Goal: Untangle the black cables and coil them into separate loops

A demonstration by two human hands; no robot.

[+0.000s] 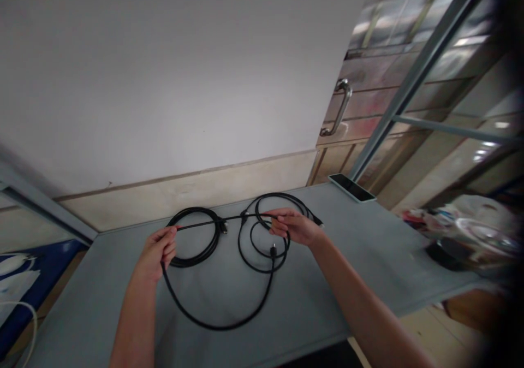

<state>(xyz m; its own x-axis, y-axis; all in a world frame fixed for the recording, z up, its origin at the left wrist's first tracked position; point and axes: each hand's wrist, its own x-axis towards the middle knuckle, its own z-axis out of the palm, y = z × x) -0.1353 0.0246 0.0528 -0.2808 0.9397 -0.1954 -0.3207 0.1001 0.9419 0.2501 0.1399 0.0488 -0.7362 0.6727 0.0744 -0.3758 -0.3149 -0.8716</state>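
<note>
My left hand (158,252) pinches a black cable (216,328) over the left part of the grey table. A stretch of that cable runs nearly straight across to my right hand (291,225), whose fingers are closed on it. From my left hand the cable also hangs in a wide curve toward the front, with a connector (273,250) at its end below my right hand. Behind the stretched part lies a coiled black cable (192,263) on the left. Further looped black cable (301,197) lies around and behind my right hand.
A phone (352,188) rests at the back right of the grey table (311,308). A white wall (184,84) stands behind. To the right are a metal post (413,78) and a blurred clear container (487,237); a blue surface (53,269) is at the left.
</note>
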